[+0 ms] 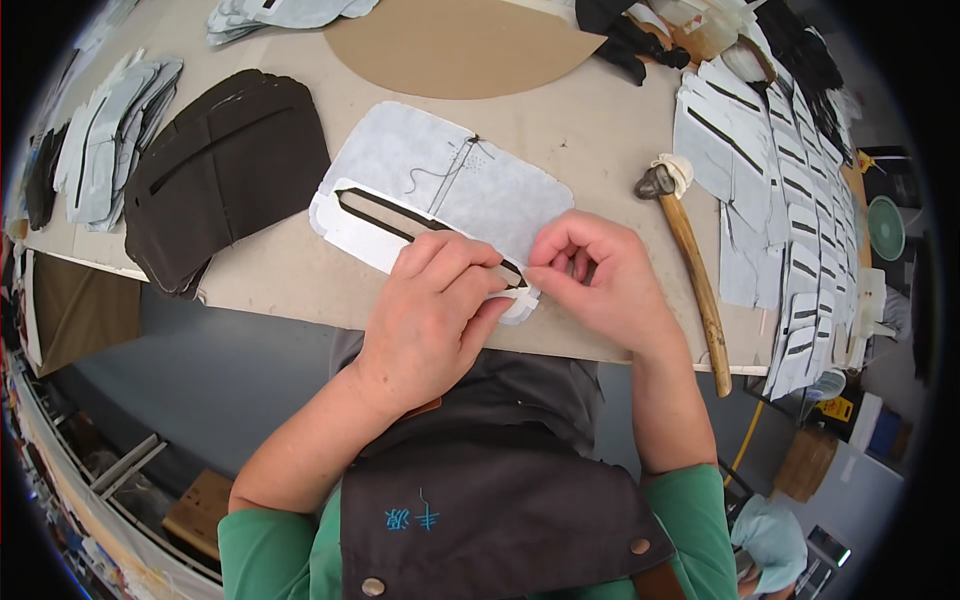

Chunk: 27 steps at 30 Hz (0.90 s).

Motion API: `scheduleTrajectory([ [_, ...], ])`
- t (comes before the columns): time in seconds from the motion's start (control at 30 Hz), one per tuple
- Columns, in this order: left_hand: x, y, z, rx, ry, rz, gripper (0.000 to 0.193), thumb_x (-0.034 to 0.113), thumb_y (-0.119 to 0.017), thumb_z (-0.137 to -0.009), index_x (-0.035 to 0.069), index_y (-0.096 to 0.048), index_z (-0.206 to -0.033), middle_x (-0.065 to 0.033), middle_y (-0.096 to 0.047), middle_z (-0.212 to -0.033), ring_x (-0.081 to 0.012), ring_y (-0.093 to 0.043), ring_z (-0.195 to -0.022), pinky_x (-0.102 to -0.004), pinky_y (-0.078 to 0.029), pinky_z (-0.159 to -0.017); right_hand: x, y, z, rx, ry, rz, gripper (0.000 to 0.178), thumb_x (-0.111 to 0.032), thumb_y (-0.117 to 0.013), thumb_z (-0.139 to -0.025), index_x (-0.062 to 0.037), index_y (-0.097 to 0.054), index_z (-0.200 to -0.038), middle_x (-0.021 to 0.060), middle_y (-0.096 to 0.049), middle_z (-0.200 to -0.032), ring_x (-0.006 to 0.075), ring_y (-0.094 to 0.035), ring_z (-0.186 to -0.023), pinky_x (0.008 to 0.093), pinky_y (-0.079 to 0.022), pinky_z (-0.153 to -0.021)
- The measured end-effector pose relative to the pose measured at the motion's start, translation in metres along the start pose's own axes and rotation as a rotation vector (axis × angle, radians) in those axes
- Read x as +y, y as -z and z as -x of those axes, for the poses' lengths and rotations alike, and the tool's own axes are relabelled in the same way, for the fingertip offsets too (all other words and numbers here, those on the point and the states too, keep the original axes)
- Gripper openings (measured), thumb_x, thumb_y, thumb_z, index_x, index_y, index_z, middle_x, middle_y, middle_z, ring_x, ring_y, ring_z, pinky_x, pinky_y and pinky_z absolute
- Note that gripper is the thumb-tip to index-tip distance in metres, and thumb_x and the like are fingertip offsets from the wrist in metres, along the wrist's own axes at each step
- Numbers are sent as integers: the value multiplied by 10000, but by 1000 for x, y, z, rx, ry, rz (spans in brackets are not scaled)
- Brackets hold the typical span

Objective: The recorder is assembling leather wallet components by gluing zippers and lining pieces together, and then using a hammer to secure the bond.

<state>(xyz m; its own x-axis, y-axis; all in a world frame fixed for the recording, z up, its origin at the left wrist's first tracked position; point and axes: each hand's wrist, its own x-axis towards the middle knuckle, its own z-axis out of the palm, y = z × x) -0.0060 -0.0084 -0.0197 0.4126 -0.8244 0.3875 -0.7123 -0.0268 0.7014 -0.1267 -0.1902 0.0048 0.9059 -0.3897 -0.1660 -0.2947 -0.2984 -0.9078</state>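
Observation:
A light grey, rounded fabric panel point(430, 150) lies on the table in front of me, with a loose dark thread on it. A long slot edged in black point(380, 208) runs through the white strip point(345, 238) along its near side. At the near right end of that slot, my left hand point(430, 310) is closed on the panel's edge, thumb below and fingers above. From the right, my right hand point(598, 275) pinches the panel at the same end, with thumb and forefinger together. Their fingertips hide part of the slot's end.
Left of the panel is a stack of dark brown pieces point(230, 165), with grey slotted pieces point(105, 145) beyond. A wooden-handled hammer point(695, 270) lies to the right, beside rows of grey slotted pieces point(735, 140). A brown curved sheet point(450, 50) lies at the back.

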Motion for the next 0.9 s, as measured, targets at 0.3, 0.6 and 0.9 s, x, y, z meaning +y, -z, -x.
scheduleTrajectory([
  [0.3,-1,-1,1,0,-60,-38,196,11,-840,-762,52,-720,-912,-78,-660,-1044,-312,-603,-1000,-415,-499,-842,-1,1,2,-34,127,77,160,33,-777,-812,-33,-632,-823,27,-647,-879,134,-613,-716,289,-493,-634],
  [0.6,2,4,1,18,-77,-180,149,59,-781,-814,80,-769,-961,-38,-647,-995,-287,-600,-1013,-414,-464,-907,3,0,-2,-29,137,55,166,47,-760,-814,-25,-611,-806,34,-645,-885,124,-568,-695,268,-448,-626],
  [0.9,-14,23,13,-172,-175,109,295,164,-812,-830,94,-749,-1109,-45,-665,-1134,-303,-593,-1145,-446,-460,-993,9,0,14,-26,220,148,293,-6,-849,-758,-38,-702,-1009,66,-657,-1083,157,-605,-859,291,-489,-739],
])
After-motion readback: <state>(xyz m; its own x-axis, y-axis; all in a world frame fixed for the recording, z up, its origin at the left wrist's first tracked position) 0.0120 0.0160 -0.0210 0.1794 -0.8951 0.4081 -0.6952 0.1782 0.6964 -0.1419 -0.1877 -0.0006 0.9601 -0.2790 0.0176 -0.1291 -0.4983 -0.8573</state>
